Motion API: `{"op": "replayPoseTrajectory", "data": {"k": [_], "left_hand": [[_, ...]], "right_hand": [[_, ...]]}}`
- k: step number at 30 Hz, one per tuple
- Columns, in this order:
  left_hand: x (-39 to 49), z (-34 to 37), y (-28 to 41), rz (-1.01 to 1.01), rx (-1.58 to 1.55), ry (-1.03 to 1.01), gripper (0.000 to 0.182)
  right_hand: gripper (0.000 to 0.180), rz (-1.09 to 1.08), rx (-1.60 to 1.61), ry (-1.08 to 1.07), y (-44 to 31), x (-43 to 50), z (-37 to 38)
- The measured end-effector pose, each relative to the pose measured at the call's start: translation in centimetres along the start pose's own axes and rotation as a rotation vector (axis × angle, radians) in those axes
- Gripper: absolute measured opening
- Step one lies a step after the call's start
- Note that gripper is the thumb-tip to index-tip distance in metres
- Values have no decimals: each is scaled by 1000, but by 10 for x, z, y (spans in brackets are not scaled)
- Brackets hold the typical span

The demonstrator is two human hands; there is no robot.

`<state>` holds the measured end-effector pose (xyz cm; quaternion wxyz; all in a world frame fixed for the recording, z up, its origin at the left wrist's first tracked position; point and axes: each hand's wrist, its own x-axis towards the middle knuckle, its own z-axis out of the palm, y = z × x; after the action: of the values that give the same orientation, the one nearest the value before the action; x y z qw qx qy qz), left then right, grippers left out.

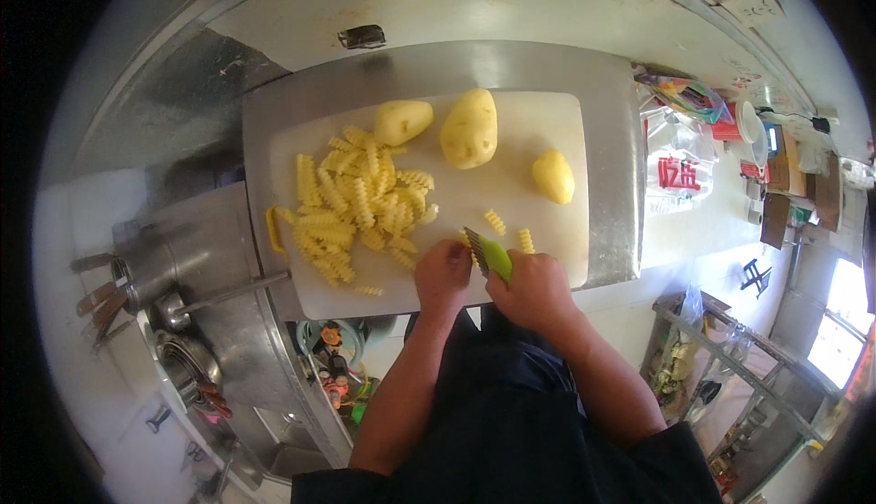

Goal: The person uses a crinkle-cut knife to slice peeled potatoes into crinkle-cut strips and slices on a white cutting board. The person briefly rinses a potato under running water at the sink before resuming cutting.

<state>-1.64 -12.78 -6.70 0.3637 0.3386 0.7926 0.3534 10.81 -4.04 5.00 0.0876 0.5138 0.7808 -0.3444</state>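
My right hand (537,288) grips the green handle of a crinkle cutter (494,256), its wavy metal blade angled toward my left hand. Fingers curled, my left hand (443,275) holds a potato piece (473,249) against the white cutting board (438,302); hand and blade hide most of it. Left of it lies a heap of crinkle-cut potato strips (363,196). Two loose strips, one a potato strip (494,222), rest beyond the cutter. Farther back sit a large peeled potato (469,129), a second peeled potato (404,123) and a smaller peeled potato (553,175) at right.
The board lies on a stainless steel table (612,216) against a wall. A yellow board handle (274,230) is at its left. Farther left stand a metal pot (147,271) and a steel sink (294,459). A plastic bag (677,162) and a metal rack (742,374) are at right.
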Motion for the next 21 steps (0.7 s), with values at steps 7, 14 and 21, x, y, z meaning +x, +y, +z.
{"op": "replayPoseTrajectory", "data": {"k": [7,14,21], "left_hand": [[1,-1,-7,3,-5,-43,23],[8,0,-7,-93,-26,-110,27],[-1,-2,-25,-63,-80,-30,22]], "right_hand": [[31,51,-84,-48,-26,-1,2],[32,12,-84,16,2,15,17],[27,277,810,-58,103,8,-5]]}}
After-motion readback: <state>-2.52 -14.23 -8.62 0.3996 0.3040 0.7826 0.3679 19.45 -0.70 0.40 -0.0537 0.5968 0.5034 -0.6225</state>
